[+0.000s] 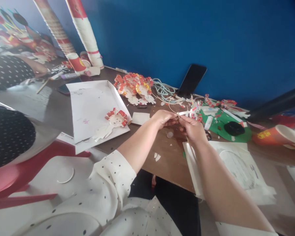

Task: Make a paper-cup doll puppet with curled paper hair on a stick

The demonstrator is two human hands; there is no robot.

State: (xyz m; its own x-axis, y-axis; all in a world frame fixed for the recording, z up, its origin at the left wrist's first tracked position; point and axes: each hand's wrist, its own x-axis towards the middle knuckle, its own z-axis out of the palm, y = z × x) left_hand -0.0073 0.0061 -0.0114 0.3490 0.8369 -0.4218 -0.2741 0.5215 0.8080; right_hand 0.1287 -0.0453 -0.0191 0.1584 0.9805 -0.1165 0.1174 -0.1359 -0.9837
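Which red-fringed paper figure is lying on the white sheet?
The lone figure, lower right on the sheet; the heaped figures lie nearer the blue wall.

Craft workspace: paper figures (133, 84), 2 tall cup stacks (86, 34), scattered paper scraps (157, 158).

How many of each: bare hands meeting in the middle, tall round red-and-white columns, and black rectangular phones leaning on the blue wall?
Bare hands: 2
Red-and-white columns: 2
Black phone: 1
Total: 5

Head-worn view, close above the surface (170, 165)
It looks forward and down, toward the blue wall (157, 39) beyond the surface.
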